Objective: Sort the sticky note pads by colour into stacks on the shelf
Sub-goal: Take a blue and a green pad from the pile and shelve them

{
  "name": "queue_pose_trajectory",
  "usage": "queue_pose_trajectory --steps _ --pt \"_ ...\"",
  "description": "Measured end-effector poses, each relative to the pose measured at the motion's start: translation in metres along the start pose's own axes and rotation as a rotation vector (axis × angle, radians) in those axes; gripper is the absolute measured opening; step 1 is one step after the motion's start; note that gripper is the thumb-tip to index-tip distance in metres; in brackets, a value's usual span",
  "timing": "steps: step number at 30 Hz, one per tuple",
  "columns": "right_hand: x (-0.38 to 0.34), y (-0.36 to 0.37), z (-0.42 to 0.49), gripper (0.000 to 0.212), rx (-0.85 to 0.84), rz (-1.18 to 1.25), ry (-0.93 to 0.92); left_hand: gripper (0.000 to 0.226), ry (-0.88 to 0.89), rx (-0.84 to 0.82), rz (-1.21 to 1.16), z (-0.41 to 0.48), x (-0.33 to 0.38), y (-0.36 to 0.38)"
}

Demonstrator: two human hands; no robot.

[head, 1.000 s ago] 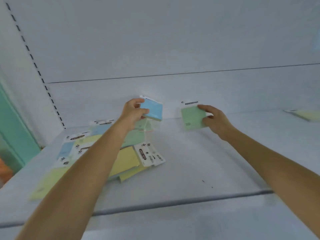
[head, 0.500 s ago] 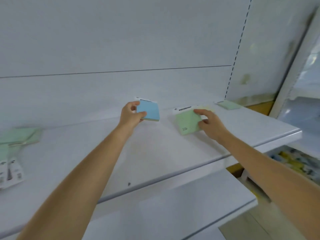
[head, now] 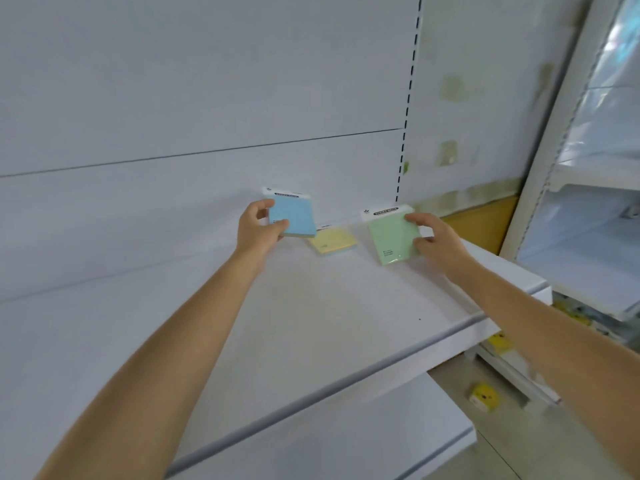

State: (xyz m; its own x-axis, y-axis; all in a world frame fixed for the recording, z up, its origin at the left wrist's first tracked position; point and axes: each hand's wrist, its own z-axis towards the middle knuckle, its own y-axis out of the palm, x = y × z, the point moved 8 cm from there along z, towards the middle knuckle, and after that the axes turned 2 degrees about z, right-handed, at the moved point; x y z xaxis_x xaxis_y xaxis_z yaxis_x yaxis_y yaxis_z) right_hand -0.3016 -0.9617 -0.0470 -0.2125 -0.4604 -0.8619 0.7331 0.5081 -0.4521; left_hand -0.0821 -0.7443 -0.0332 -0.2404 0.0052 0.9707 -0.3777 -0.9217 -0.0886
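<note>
White shelf [head: 311,306], blue pad [head: 292,216] pinched in left hand [head: 258,230], green pad [head: 391,237] gripped in right hand [head: 440,244]

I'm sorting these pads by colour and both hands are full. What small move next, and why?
Probably lower the green pad in the right hand onto bare shelf right of the yellow pad: it is held tilted above the shelf, and the colours differ.

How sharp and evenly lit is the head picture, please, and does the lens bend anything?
In the head view the light is soft and even, with barely any shadow on the shelf; glare streaks the glossy panel at top right; the small print on the blue pad and green pad is too soft to read; the wide lens stretches the forearms toward the corners.
</note>
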Motion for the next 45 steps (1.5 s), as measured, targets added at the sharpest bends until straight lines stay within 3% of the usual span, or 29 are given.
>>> queue_pose_trajectory --steps 6,12,19,24,27,31,33,35,38,42,45 --pt "0.038 -0.04 0.049 0.049 0.12 0.089 0.086 0.046 -0.007 -0.033 -0.003 0.026 -0.008 0.057" --pt "0.039 -0.031 0.105 0.05 0.049 0.047 0.108 0.046 0.0 -0.032 0.009 0.031 -0.008 0.094" --pt "0.037 0.014 0.135 0.041 -0.15 -0.333 0.106 0.044 -0.006 0.072 0.037 0.026 -0.006 0.082" --pt "0.044 0.017 0.132 0.04 -0.072 -0.501 0.073 0.045 -0.022 0.184 0.055 0.013 -0.016 0.056" --pt "0.035 0.015 0.126 0.046 -0.019 -0.429 -0.061 0.047 -0.076 0.247 0.071 0.004 -0.023 0.032" --pt "0.003 0.02 0.106 0.04 0.013 -0.302 -0.425 0.05 -0.164 0.299 0.084 -0.009 -0.028 -0.001" --pt "-0.01 0.036 0.088 0.04 -0.1 -0.268 -0.549 0.05 -0.21 0.33 0.103 -0.017 -0.031 -0.016" --pt "-0.013 0.061 0.07 0.046 -0.321 -0.287 -0.597 0.049 -0.278 0.366 0.095 -0.023 -0.039 -0.03" --pt "0.0 0.093 0.053 0.066 -0.608 -0.46 -0.576 0.045 -0.322 0.395 0.353 -0.023 -0.043 -0.05" --pt "0.006 0.096 0.053 0.065 -0.653 -0.544 -0.497 0.039 -0.259 0.26 0.899 -0.016 -0.039 -0.045" --pt "0.004 0.096 0.051 0.063 -0.659 -0.567 -0.506 0.044 -0.274 0.091 0.999 -0.015 -0.044 -0.031"
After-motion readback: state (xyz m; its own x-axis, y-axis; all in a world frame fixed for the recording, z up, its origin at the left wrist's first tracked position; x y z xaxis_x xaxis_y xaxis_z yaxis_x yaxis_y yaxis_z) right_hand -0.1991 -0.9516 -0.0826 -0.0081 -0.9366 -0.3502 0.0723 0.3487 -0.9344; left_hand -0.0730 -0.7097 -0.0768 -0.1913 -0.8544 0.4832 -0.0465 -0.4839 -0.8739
